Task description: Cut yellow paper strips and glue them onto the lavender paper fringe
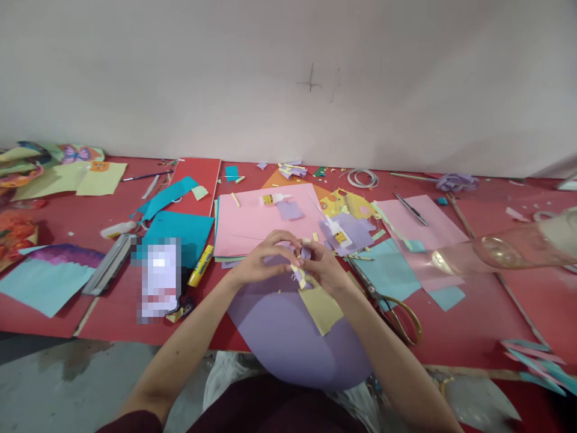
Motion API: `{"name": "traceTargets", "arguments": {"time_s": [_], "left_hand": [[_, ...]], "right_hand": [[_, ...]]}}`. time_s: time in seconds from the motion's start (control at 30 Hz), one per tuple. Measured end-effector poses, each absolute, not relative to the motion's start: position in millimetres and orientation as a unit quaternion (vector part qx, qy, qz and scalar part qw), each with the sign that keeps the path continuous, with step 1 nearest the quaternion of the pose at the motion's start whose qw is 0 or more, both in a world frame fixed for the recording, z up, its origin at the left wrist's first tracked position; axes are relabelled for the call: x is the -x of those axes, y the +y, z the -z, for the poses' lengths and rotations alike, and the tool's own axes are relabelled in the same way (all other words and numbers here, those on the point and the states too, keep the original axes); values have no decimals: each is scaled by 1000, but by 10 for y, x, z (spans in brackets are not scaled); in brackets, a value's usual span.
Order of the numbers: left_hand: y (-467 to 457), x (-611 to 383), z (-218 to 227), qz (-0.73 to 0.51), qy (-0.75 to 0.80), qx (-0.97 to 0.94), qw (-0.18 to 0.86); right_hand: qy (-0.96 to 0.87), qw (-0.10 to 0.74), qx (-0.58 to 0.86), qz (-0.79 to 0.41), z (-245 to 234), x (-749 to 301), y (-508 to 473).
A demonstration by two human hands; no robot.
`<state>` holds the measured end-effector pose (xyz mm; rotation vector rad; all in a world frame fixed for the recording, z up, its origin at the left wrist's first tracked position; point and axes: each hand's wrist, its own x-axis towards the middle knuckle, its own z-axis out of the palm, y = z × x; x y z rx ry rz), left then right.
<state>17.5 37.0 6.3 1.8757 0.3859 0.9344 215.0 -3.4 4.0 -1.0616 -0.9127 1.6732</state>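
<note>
My left hand and my right hand meet at the middle of the table, fingertips pinched on a small purple and yellow paper piece. Part of that piece is hidden behind the fingers. Beneath the hands lies a large purple paper sheet, curving over the table's front edge, with a pale yellow paper on top of it. Just beyond the hands is a stack of pink paper bearing a small glue bottle. A second glue bottle rests on purple paper scraps past my right hand.
Scissors lie right of my right forearm, beside light blue paper. Left of my hands are a yellow glue stick, a blurred-out phone and a metal stapler-like bar. A clear bottle lies at the right.
</note>
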Motion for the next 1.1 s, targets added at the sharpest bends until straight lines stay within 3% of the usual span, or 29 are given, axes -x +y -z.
{"name": "traceTargets", "arguments": {"time_s": [0.5, 0.77, 1.1], "left_hand": [[344, -235, 50, -388, 324, -670, 544], [344, -223, 14, -363, 348, -640, 581], [217, -440, 145, -423, 414, -579, 561]], "right_hand": [[-378, 541, 542, -520, 31, -2121, -58], [-381, 545, 613, -426, 46, -2095, -91], [-436, 544, 616, -365, 22, -2010, -120]]}}
